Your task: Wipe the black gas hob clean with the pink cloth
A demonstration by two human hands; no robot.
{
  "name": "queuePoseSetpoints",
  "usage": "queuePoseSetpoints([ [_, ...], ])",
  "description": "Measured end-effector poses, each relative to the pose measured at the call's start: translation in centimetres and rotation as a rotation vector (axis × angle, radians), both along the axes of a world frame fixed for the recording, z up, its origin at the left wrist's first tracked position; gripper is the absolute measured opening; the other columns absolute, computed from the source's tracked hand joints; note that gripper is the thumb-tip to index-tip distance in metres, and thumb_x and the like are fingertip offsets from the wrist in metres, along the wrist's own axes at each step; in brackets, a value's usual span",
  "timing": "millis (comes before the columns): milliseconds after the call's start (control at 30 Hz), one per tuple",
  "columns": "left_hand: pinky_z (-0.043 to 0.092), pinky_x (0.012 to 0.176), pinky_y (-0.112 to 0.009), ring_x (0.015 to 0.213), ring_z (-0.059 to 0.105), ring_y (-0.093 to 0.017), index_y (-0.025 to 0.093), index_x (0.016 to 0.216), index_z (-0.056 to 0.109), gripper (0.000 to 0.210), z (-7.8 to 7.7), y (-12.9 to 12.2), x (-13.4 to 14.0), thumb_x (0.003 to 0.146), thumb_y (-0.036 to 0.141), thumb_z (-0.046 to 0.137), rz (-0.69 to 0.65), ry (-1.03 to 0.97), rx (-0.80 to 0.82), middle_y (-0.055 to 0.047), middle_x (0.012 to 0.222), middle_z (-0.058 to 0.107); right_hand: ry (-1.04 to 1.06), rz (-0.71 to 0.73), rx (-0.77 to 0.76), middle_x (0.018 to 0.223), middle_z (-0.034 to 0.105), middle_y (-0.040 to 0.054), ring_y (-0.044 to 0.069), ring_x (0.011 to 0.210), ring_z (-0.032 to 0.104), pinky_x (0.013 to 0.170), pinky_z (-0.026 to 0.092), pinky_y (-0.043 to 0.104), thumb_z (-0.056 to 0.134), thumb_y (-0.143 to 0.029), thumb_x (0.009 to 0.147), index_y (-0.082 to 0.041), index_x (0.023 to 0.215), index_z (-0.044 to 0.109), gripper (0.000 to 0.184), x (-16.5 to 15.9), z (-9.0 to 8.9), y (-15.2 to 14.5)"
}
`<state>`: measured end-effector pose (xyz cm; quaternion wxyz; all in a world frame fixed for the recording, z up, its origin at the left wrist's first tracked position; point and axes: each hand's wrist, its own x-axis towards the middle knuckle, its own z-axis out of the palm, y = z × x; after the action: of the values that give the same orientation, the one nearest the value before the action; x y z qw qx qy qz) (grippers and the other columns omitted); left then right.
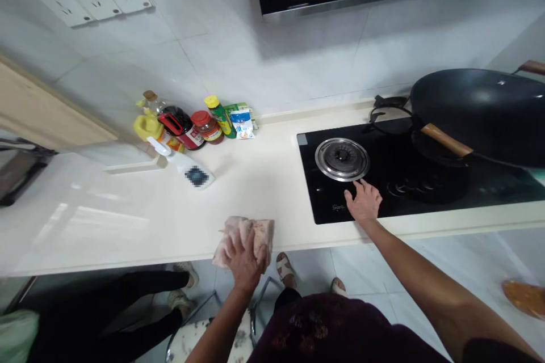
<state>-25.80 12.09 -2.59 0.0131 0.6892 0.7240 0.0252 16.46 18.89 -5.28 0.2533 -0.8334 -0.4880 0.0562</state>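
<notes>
My left hand is on a crumpled, pale pinkish cloth, with its fingers bent over it at the front edge of the white countertop. Part of the cloth hangs past that edge. Over on the black glass cooktop, my right hand rests with fingers spread and nothing held. Its fingertips are at the near rim of the round metal burner, which has no grate on it.
A big dark wok sits on the cooktop's right side beside a black pan support. Along the wall stand a white spray bottle, a red-lidded jar, a yellow-capped green bottle and other seasonings. Another person's legs are at lower left.
</notes>
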Motion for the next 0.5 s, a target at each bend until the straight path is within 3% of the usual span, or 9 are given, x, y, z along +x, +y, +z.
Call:
queuePoseSetpoints([
  [133, 0.023, 0.125, -0.074, 0.163, 0.025, -0.052, 0.033, 0.157, 0.061, 0.068, -2.6, -3.7, 5.8, 0.093, 0.055, 0.069, -0.318, -0.033, 0.068, -0.016, 0.174, 0.044, 0.168, 0.047, 0.118, 0.152, 0.054, 0.0189, 0.039, 0.139, 0.044, 0.117, 0.037, 0.062, 0.049, -0.045, 0.097, -0.019, 0.131, 0.069, 0.047, 0.9, 0.4, -1.7],
  [233, 0.032, 0.120, -0.072, 0.159, 0.033, -0.052, 0.036, 0.158, 0.058, 0.070, -4.2, -5.2, 10.8, 0.091, 0.051, 0.073, -0.570, -0.055, 0.100, -0.017, 0.170, 0.049, 0.214, 0.067, 0.235, 0.147, 0.058, 0.0171, 0.037, 0.136, 0.050, 0.117, 0.040, 0.058, 0.051, -0.045, 0.096, -0.022, 0.123, 0.072, 0.041, 2.9, 0.7, -5.7],
  [400, 0.046, 0.106, -0.067, 0.144, 0.051, -0.048, 0.042, 0.158, 0.056, 0.062, -4.5, -4.9, 19.8, 0.097, 0.033, 0.065, -0.688, 0.024, 0.095, -0.016, 0.157, 0.060, 0.208, -0.005, 0.261, 0.124, 0.072, 0.0150, 0.037, 0.126, 0.062, 0.116, 0.045, 0.061, 0.050, -0.046, 0.095, -0.024, 0.108, 0.076, 0.037, 10.3, -0.5, -17.1],
  [500, 0.047, 0.104, -0.061, 0.140, 0.054, -0.043, 0.044, 0.162, 0.049, 0.066, -4.4, -4.2, 25.2, 0.098, 0.030, 0.061, -0.836, 0.045, 0.110, -0.014, 0.153, 0.062, 0.170, -0.121, 0.186, 0.113, 0.075, 0.0179, 0.043, 0.116, 0.068, 0.102, 0.055, 0.063, 0.048, -0.052, 0.090, -0.023, 0.101, 0.076, 0.041, 15.1, -1.9, -25.2],
])
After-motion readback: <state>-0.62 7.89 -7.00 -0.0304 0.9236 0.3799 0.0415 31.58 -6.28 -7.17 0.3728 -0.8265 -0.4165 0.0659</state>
